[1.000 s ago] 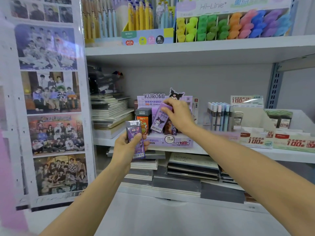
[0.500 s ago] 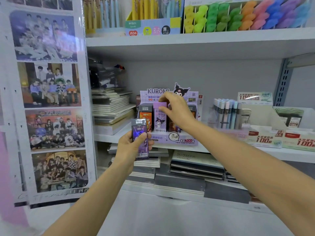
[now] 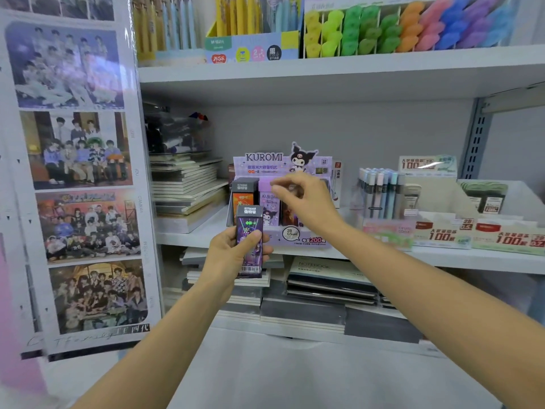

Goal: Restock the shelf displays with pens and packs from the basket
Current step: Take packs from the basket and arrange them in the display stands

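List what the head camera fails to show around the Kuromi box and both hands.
Head view, right hand: grip motion-blurred; pinching or empty, unclear.
Right slots of the purple cardboard Kuromi display box: hidden behind that hand.
Dark purple Ultraman pack in the left hand: thumb covers its middle, print too small.
Basket: outside the frame.

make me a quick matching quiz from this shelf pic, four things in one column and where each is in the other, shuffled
1 Ultraman pack
2 Kuromi display box
3 highlighters
4 NOTEBOOK-titled book

A top shelf
B under the middle shelf
C in the left hand
D on the middle shelf

Pairs: 1-C, 2-D, 3-A, 4-B
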Tool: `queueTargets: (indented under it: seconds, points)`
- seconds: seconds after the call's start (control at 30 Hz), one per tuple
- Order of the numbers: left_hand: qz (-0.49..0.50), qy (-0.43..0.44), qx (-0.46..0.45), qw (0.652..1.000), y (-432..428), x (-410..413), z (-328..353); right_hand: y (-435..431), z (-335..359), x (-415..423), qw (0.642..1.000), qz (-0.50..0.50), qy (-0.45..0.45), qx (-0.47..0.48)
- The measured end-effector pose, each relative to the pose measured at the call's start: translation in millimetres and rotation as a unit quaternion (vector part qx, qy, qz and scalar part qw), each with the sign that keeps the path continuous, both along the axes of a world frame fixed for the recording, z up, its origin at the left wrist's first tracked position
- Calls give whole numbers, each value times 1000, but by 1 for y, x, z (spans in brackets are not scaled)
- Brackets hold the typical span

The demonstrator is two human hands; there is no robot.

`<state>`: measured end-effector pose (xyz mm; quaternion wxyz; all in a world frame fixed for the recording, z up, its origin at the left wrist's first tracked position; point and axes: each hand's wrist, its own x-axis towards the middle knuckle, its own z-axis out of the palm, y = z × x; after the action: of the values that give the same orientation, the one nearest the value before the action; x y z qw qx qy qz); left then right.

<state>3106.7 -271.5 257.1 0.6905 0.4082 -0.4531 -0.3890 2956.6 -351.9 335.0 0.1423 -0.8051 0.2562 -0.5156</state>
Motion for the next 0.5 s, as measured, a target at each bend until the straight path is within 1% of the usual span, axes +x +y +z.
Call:
queueTargets:
  seconds: [0.1, 0.17, 0.23, 0.3, 0.37, 0.43, 0.5]
  points:
    - [-22, -25, 0, 999, 2, -17, 3, 15, -12, -11, 988, 66, 67, 125]
    - [-45, -42, 0, 998, 4, -30, 5, 19, -17, -22, 982, 82, 79, 152]
    - [-43, -79, -2, 996, 6, -41, 7, 22, -17, -36, 982, 81, 75, 151]
    - [-2, -127, 9, 992, 8, -49, 9, 22, -14, -51, 984, 76, 59, 152]
    - [50, -163, 23, 985, 8, -53, 12, 18, -6, -66, 989, 35, 20, 141]
    - [116, -243, 3, 963, 6, -54, 11, 12, 4, -79, 994, -37, -29, 97]
    - [168, -349, -36, 921, 4, -56, 10, 6, 14, -88, 993, -95, -65, 34]
